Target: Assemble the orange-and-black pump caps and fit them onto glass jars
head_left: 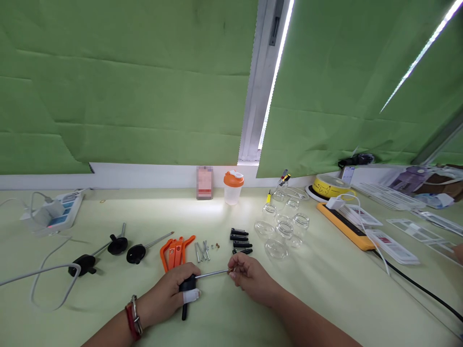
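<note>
My left hand (170,291) is closed round a black plastic cap (187,284) with a narrow black arm pointing towards me. A white wrap covers one of its fingers. From the cap a thin metal rod (211,274) runs to the right. The fingertips of my right hand (249,277) pinch the rod's far end; a small brownish bit shows there, too small to name. Just beyond my left hand lie orange plastic handles (177,253). Several metal pins or screws (202,251) and tiny brown pieces (217,246) sit beside them. Black parts with springs (241,240) lie past my right hand.
Similar black caps with rods (136,254) lie at left near a white cable (54,265). Upside-down glass jars (284,231) stand right of centre. An orange-lidded cup (233,188) is at the back. A yellow power strip (345,226) and tape roll (331,186) are at right.
</note>
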A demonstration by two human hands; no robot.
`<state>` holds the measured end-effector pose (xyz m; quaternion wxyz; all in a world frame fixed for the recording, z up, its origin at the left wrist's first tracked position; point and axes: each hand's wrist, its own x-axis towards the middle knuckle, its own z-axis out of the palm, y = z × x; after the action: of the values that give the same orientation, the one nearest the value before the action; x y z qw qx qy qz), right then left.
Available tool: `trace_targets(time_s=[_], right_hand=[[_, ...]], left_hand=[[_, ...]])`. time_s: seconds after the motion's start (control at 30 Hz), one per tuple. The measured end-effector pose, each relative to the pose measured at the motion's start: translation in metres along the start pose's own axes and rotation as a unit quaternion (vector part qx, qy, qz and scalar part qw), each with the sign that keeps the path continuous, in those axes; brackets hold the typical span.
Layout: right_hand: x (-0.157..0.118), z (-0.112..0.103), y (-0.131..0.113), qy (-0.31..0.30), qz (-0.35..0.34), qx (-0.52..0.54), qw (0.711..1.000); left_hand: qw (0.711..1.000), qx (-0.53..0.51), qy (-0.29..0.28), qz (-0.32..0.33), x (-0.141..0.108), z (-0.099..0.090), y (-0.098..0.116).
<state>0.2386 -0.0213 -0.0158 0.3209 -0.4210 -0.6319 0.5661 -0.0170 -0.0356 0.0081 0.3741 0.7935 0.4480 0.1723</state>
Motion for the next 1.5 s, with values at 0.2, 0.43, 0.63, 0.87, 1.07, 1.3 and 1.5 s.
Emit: trace_targets(time_s=[0.2, 0.43, 0.63, 0.87, 1.07, 1.3, 1.5], right_hand=[[0.0012, -0.0004, 0.0039, 0.001, -0.001, -0.008, 1.0], [0.0001, -0.0014, 0.0035, -0.001, 0.009, -0.027, 1.0], [0.0003, -0.002, 0.004, 0.003, 0.015, -0.04, 0.999], [0.0, -0.002, 0.0029, 0.007, 0.022, -0.063, 0.998], [-0.0006, -0.0021, 0.003, 0.006, 0.021, -0.073, 0.997], [-0.0005, -0.0015, -0.0017, 0.007, 0.027, -0.077, 0.997], [-0.0005, -0.0012, 0.0, 0.014, 0.037, -0.072, 0.997]], left_hand=[[1.0, -0.001, 0.001, 0.0, -0.0001, 0.0003, 0.0001], [1.0, -0.002, 0.001, -0.001, 0.0002, -0.0007, 0.0005], [1.0, -0.002, -0.002, -0.008, -0.0006, 0.0, -0.0001], [1.0, -0.002, 0.0, -0.003, 0.0008, -0.0005, 0.0018], [1.0, -0.001, 0.0, 0.0, 0.0001, 0.0002, 0.0002], [1.0, -0.001, -0.001, -0.002, -0.0005, 0.0003, -0.001], [1.0, 0.001, -0.001, 0.002, 0.0014, 0.0007, -0.0017]])
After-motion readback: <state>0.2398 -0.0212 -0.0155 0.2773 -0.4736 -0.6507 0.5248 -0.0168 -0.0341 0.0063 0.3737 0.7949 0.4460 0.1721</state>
